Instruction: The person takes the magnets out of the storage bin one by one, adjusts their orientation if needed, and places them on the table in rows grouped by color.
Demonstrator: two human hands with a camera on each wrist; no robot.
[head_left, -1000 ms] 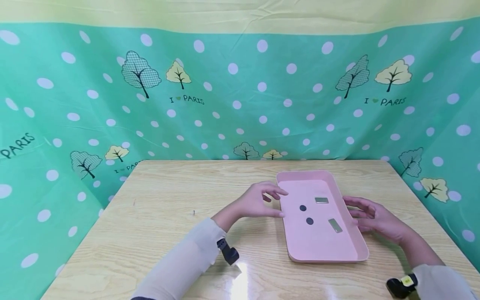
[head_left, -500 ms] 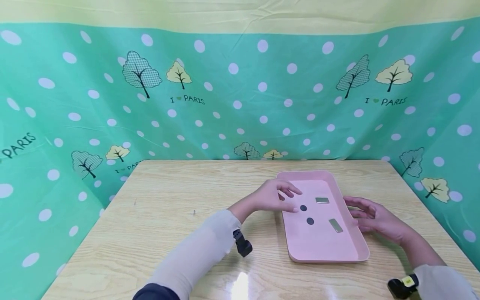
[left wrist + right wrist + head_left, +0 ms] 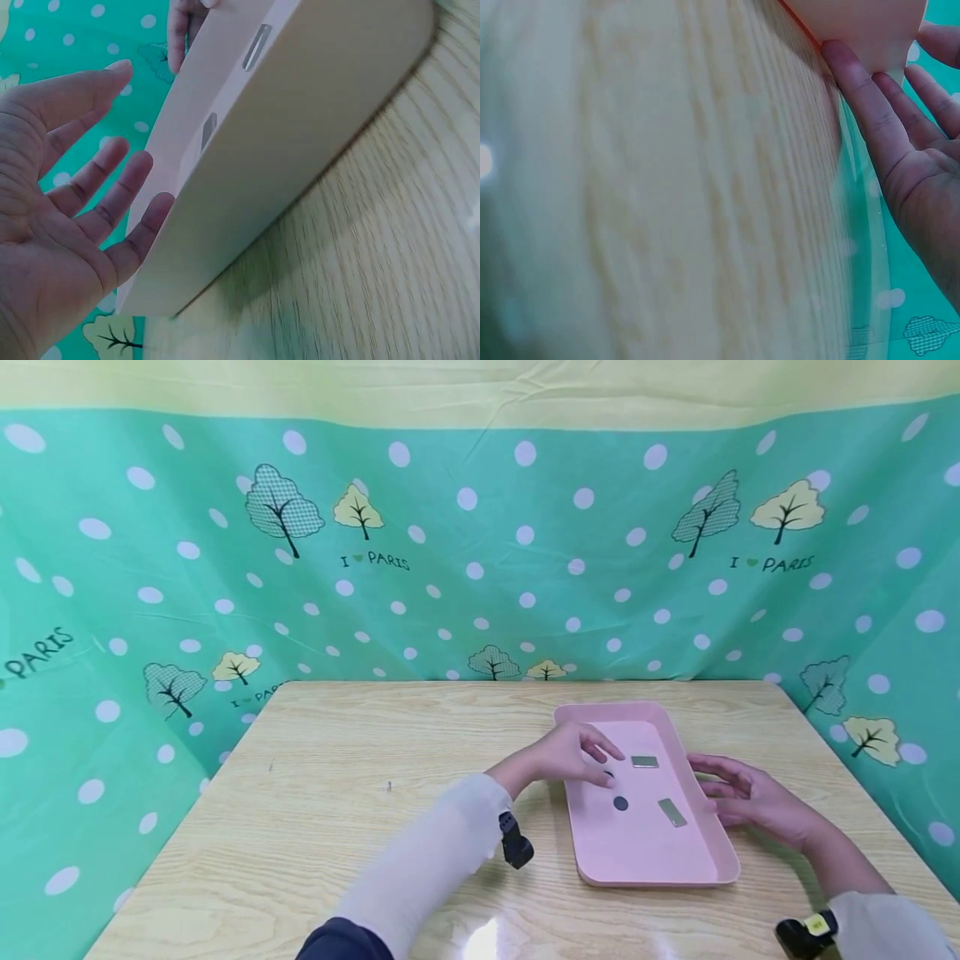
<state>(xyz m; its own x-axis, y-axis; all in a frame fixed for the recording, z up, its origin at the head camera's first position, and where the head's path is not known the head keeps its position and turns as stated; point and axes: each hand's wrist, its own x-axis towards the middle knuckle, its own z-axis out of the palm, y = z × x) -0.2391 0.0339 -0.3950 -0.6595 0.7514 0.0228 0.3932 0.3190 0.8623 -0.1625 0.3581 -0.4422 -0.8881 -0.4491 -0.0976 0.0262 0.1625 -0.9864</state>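
My left hand [image 3: 567,754] reaches over the left side of a pink tray [image 3: 645,860], thumb and fingers apart. Its thumb tip partly covers a small dark disc [image 3: 610,774]. A second dark disc [image 3: 621,803] lies just below that one. Two silvery rectangular plates, an upper plate [image 3: 644,762] and a lower plate [image 3: 672,812], lie in the tray's right half. My right hand [image 3: 757,797] rests against the tray's right side, and in the right wrist view its extended fingers [image 3: 870,101] touch the outer wall. The left wrist view shows the left hand's fingers loosely bent, holding nothing.
The tray stands on a wooden table [image 3: 360,735]. A tiny dark mark [image 3: 388,786] shows on the tabletop left of the hands. A green dotted cloth [image 3: 420,568] hangs behind the table and along its sides.
My left hand has moved right, from the tray's left rim to over the upper dark disc. The right hand, the tray and the pieces in it have not visibly moved.
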